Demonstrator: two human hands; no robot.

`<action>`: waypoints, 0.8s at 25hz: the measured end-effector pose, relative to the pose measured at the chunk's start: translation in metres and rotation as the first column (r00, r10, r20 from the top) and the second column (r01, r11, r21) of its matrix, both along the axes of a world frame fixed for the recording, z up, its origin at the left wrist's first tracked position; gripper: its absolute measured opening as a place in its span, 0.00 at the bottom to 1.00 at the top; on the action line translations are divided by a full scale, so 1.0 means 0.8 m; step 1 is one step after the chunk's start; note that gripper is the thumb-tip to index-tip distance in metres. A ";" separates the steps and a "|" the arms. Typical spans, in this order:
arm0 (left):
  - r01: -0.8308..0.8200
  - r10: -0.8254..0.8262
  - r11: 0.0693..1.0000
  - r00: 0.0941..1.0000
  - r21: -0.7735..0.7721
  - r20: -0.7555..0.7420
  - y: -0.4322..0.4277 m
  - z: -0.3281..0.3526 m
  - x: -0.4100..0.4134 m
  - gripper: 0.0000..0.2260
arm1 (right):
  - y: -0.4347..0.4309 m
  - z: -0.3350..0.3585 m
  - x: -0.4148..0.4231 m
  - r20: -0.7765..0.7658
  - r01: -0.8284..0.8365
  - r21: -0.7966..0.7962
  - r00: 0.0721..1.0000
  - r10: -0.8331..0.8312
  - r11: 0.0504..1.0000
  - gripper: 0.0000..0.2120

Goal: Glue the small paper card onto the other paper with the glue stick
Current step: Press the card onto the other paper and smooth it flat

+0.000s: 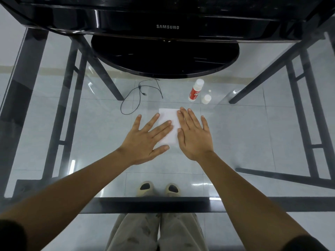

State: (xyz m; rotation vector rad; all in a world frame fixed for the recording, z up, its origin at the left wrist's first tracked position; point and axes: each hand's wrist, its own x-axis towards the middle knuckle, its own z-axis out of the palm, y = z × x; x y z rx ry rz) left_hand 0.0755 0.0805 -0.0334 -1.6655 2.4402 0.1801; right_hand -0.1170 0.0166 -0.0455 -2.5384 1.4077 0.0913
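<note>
white paper (169,115) lies flat around the middle of the glass table (244,134), and both hands are pressed on it, fingers spread, palms down, gripping nothing. left hand (146,140) covers its left side, right hand (194,136) its right side. can't tell the small card from the other sheet, it all reads as one white patch. glue stick (195,90) stands uncapped toward the far edge, its cap (206,99) just beside it. black cable (139,95) curls to the left of those.
</note>
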 end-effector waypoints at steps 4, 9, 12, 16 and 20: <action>0.258 -0.259 0.966 0.966 0.009 0.021 0.016 0.002 0.021 0.29 | 0.002 0.001 0.001 0.009 0.008 0.004 1.000 -0.008 1.000 0.26; 0.088 -0.084 0.995 0.995 0.056 -0.060 -0.021 0.007 0.033 0.25 | 0.001 0.003 0.000 0.000 0.006 0.008 1.000 -0.006 1.000 0.26; 0.127 -0.125 0.991 0.991 0.048 -0.048 -0.009 0.007 0.025 0.25 | 0.001 0.002 0.000 0.007 0.006 0.009 1.000 -0.007 1.000 0.26; 0.309 -0.308 0.951 0.950 0.014 -0.058 0.015 0.006 0.032 0.26 | 0.002 0.003 0.001 0.007 0.012 0.018 1.000 -0.012 1.000 0.26; -0.037 0.052 0.994 0.989 0.105 -0.142 -0.023 0.007 0.028 0.24 | 0.002 0.004 0.001 0.000 0.009 0.017 1.000 -0.009 1.000 0.26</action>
